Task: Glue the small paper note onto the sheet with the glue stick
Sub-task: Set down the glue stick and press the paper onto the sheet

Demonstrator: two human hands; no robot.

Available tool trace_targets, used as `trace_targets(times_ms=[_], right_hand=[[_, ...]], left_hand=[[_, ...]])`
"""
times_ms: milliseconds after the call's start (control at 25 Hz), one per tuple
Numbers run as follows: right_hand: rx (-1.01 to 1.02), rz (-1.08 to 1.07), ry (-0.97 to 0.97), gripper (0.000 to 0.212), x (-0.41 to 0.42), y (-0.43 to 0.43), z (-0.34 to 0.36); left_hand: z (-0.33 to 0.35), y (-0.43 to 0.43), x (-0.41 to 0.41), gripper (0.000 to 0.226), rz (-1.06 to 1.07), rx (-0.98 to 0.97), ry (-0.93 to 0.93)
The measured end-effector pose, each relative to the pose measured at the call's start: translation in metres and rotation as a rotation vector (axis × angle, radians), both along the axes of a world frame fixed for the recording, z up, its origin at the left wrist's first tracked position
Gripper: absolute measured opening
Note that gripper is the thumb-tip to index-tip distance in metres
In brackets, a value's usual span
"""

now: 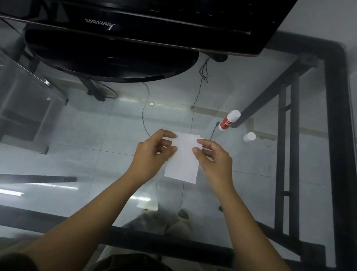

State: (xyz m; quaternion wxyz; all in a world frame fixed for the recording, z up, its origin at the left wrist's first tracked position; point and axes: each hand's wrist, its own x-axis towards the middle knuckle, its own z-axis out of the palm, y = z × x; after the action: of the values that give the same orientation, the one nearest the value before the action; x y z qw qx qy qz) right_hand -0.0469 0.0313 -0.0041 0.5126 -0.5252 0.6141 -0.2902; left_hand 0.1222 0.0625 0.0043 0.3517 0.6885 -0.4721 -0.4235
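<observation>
A white paper sheet (182, 167) lies on the glass table at the centre. Over its upper part sits a small white paper note (187, 139), its edges almost lined up with the sheet. My left hand (152, 152) pinches the note's left edge between thumb and fingers. My right hand (213, 159) pinches its right edge the same way. The red and white glue stick (229, 120) lies uncapped on the table to the upper right. Its white cap (249, 136) stands apart, just right of it.
A black monitor (126, 2) on a round base (110, 60) fills the far side of the glass table (302, 171). The table's black frame runs along the right and near edges. Thin cables run on the floor below the glass.
</observation>
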Motion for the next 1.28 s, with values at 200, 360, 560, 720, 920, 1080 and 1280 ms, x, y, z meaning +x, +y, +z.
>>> trace_targets(times_ms=[200,360,560,720,920,1080,1280], right_hand=[[-0.033,0.064,0.089,0.031,0.000,-0.003,-0.008],[-0.102,0.059,0.119,0.031,0.004,-0.006,-0.009],[-0.120,0.058,0.146,0.031,0.005,-0.008,-0.012],[-0.147,0.070,0.188,0.032,0.006,-0.009,-0.016],[-0.180,0.077,0.272,0.033,0.009,-0.009,-0.018],[-0.216,0.094,0.316,0.033,0.012,-0.007,-0.017],[-0.283,0.210,0.602,0.037,0.011,-0.009,-0.015]], left_hand=[[-0.012,-0.005,-0.005,0.023,-0.037,-0.036,-0.206],[-0.017,-0.009,-0.005,0.025,-0.032,-0.082,-0.272],[-0.016,-0.013,-0.005,0.026,-0.086,-0.124,-0.319],[-0.016,-0.014,-0.006,0.026,-0.097,-0.116,-0.362],[-0.015,-0.017,-0.009,0.026,-0.116,-0.094,-0.412],[-0.015,-0.018,-0.011,0.026,-0.131,-0.070,-0.461],[-0.016,-0.018,-0.014,0.027,-0.190,-0.050,-0.548]])
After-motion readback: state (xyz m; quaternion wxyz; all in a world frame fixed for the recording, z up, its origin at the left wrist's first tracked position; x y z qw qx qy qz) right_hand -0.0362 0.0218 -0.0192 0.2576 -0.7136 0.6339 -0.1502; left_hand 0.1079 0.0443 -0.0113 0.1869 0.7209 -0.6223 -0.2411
